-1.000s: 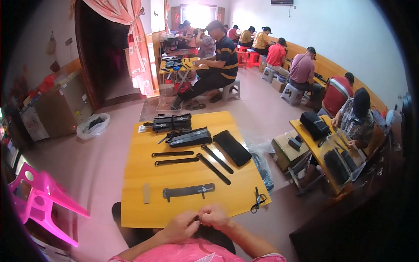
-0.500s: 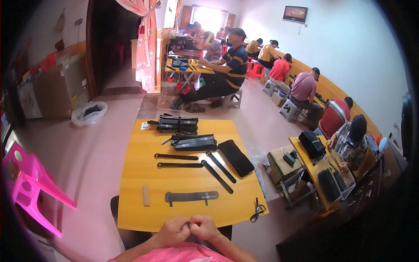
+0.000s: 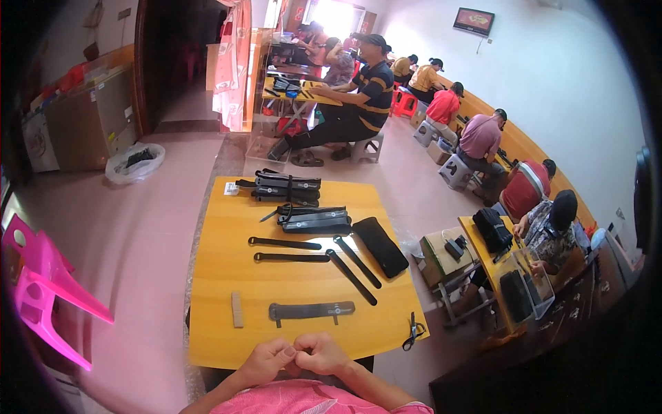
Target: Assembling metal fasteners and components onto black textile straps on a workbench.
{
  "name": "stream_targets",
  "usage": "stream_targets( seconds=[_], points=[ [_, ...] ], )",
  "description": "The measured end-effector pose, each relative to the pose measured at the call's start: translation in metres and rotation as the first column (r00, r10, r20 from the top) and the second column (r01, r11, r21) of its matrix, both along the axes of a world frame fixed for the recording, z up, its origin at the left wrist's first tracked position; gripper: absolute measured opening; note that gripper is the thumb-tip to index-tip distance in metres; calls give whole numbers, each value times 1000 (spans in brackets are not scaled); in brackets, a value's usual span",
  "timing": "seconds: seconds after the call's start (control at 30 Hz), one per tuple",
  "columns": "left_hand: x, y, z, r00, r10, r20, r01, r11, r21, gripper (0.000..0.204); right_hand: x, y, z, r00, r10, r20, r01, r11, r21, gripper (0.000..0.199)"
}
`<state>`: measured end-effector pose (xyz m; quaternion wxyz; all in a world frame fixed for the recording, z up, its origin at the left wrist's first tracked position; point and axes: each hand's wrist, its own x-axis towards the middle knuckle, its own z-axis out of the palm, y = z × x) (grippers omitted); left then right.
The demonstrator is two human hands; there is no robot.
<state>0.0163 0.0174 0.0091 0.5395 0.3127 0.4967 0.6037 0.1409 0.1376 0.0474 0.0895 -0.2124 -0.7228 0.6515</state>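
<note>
At the near edge of the yellow table (image 3: 214, 345), my left hand (image 3: 267, 360) and my right hand (image 3: 321, 355) meet, fingers curled and pressed together. Whatever they pinch is hidden by the fingers. Just beyond them lies a flat dark grey band (image 3: 310, 311) with two small black tabs on its near side. To its left is a small light-brown strip (image 3: 237, 310). Farther back are several black straps with looped ends, among them a long strap (image 3: 352, 277). A black padded piece (image 3: 380, 248) lies right of these.
Two bundles of grey-black bands, a nearer bundle (image 3: 316, 221) and a farther bundle (image 3: 286, 186), lie at the back. Scissors (image 3: 414, 331) sit at the right corner. A pink chair (image 3: 52, 290) stands left. Co-workers sit ahead and to the right, one at a side table (image 3: 493, 265).
The view has shifted slightly, so the table appears a little farther right and lower. My hands stay together, with the fingers slightly repositioned. Things on the table keep their places.
</note>
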Motion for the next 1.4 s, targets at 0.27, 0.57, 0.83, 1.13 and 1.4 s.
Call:
stream_targets(
  seconds=[0.27, 0.57, 0.83, 1.13, 1.4],
  points=[
    [-4, -2, -28, 937, 306, -168, -307, 951, 21, 27, 11, 8, -12, 986, -152, -72, 166, 947, 273, 9],
    [-11, 2, -10, 921, 372, 117, -377, 926, 23, 4, 26, 20, 6, 947, -228, -225, 284, 924, 257, 5],
    [7, 15, 0, 989, 136, 62, -134, 990, -30, 25, 12, 13, 3, 889, -176, -422, 430, 633, 644, 8],
    [8, 13, 9, 997, 51, 52, -51, 999, -7, 17, 14, 7, 7, 961, 73, -268, 158, 651, 742, 18],
    [-14, -6, -8, 993, 105, -53, -113, 980, -164, 9, 85, 84, 21, 546, -778, -311, 834, 542, 106, 12]
  ],
)
